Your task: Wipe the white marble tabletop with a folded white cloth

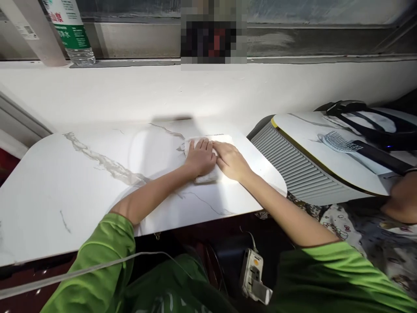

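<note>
White, soft-looking cloth, roughly square, lies on the smooth, grey-veined table. The left hand presses flat on it, fingers straight; the right hand angles in alongside, fingers extended, apparently resting there too.

Behind the far edge of a white, grey-veined, round-cornered table runs a smooth white wall, brightly lit mid-way, under a grey-framed window; a ribbed, white-topped cabinet stands beyond its right edge.
</note>
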### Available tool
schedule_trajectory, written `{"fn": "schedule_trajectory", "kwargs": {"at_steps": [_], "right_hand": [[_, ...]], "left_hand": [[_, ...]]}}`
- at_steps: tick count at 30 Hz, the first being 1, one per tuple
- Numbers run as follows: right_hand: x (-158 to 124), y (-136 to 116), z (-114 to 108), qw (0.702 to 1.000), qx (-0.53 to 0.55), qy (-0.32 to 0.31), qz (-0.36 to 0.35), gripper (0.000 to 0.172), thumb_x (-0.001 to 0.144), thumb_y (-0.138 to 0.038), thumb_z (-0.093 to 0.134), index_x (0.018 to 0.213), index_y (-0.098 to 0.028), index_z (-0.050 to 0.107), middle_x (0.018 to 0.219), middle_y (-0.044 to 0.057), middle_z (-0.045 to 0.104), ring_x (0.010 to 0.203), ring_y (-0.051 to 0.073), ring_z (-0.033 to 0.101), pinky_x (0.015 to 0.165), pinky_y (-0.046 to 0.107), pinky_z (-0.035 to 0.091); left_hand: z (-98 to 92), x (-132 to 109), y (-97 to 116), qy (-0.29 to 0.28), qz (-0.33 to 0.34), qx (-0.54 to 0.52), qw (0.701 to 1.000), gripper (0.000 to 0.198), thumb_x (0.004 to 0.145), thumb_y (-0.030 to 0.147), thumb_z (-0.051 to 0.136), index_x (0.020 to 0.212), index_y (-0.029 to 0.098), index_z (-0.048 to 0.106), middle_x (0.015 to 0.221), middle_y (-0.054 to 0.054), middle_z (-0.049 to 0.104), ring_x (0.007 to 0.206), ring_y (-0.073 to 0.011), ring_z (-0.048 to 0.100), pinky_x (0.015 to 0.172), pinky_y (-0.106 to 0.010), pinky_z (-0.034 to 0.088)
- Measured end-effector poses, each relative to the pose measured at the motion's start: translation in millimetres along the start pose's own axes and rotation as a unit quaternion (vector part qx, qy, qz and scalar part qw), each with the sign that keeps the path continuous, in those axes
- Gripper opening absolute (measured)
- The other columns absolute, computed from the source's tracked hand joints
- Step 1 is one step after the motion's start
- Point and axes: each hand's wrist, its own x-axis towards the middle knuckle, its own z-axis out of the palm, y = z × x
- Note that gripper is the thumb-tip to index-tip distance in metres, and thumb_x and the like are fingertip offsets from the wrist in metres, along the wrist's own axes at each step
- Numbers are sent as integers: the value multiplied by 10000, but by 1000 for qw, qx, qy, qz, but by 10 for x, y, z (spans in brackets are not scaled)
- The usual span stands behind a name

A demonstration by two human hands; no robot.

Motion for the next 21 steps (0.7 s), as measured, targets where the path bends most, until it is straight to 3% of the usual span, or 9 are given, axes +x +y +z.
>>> {"fn": "schedule_trajectory", "kwargs": {"at_steps": [5, 9, 15, 21], "right_hand": [[-455, -513, -139, 1000, 2, 7, -5, 503, 883, -199, 395, 1360, -127, 535, 1377, 172, 600, 1309, 321, 527, 1109, 580, 410], [-533, -674, -173, 1000, 17, 18, -9, 461, 857, -181, 416, 1288, -138, 576, 1329, 169, 628, 1269, 315, 558, 1087, 552, 441], [-263, -524, -52, 999, 35, 31, 23, 438, 832, -176, 425, 1228, -159, 609, 1275, 152, 659, 1220, 340, 579, 1046, 570, 452], [408, -227, 167, 999, 28, 25, 14, 454, 797, -169, 415, 1212, -161, 599, 1225, 155, 674, 1145, 346, 599, 1001, 527, 466]], "left_hand": [[-23, -644, 154, -7, 16, -7, 1000, 602, 996, 263, 240, 1538, 4, 280, 1622, -168, 278, 1525, -254, 200, 1258, -500, 73], [4, -817, 163, 7, 16, -13, 1000, 597, 1000, 261, 233, 1531, -5, 287, 1616, -175, 291, 1521, -263, 210, 1256, -509, 92], [-19, -536, -7, 6, 19, -16, 1000, 569, 999, 252, 239, 1518, 33, 316, 1611, -146, 319, 1511, -232, 242, 1258, -479, 110], [-149, 66, -416, 16, 0, -11, 1000, 549, 998, 232, 239, 1506, 49, 338, 1596, -142, 355, 1493, -219, 277, 1251, -448, 117]]}}
